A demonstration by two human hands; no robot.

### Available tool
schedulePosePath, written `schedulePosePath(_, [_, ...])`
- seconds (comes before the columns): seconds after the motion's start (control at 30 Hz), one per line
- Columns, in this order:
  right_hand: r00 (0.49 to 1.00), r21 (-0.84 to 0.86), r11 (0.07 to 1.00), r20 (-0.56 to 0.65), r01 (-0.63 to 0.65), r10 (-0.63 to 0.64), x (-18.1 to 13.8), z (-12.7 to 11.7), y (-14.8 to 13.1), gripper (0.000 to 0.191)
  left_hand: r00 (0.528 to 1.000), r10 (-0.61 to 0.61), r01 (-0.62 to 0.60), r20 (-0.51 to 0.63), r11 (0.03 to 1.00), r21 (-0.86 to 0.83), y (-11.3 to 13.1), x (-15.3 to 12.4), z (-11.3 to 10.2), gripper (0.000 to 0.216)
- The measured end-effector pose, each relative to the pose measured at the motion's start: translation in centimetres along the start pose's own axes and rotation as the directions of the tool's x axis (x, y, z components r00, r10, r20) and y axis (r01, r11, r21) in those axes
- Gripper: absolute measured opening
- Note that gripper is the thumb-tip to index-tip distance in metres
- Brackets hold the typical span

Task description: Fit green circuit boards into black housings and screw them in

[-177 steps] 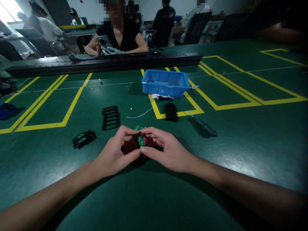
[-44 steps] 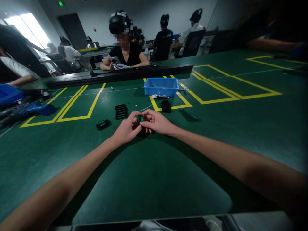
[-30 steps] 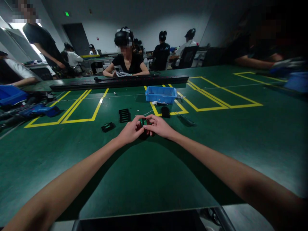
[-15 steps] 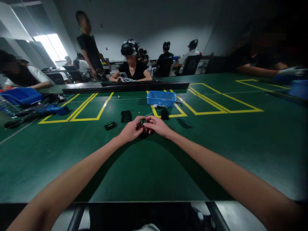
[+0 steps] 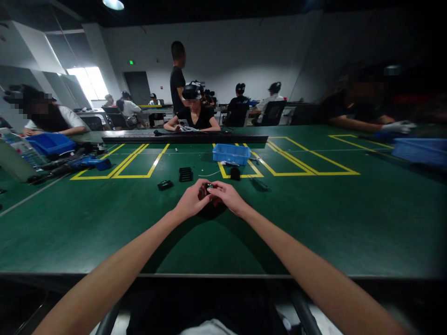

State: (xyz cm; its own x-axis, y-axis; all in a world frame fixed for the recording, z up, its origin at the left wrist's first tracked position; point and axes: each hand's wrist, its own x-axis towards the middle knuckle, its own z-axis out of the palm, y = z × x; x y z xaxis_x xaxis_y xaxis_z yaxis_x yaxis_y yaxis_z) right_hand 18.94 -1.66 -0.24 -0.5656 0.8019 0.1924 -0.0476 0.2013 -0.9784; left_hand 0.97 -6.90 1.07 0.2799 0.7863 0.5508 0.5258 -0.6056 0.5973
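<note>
one green part (image 5: 210, 186) between two hands (image 5: 190, 201) (image 5: 229, 197)

Single head-worn view, forward and down across the green table (image 5: 314, 214)

Dim lighting is given by an overexposed window (image 5: 84, 83) at left and a ceiling lamp (image 5: 113, 4) overhead. Pale glare is spread across the green tabletop (image 5: 70, 232); soft shadows are cast beneath the forearms (image 5: 125, 260), which are stretched by wide-angle distortion. Detail is swallowed by blackness at right; the green part (image 5: 210, 186) between the fingers (image 5: 221, 190) is barely resolved.
</note>
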Motion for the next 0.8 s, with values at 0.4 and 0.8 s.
schedulePosePath(0.4, [0.999, 0.029, 0.999, -0.041, -0.027, 0.028, -0.6, 0.0, -0.7, 0.041, 0.995, 0.003, 0.002, 0.099, 0.999, -0.048, -1.1, -0.1, -0.7, 0.042])
schedulePosePath(0.8, [1.000, 0.020, 1.000, 0.014, -0.018, 0.017, -0.4, -0.6, 0.3, 0.034, 0.990, 0.006, 0.010, 0.138, 0.993, -0.115, -1.3, 0.0, -1.3, 0.031])
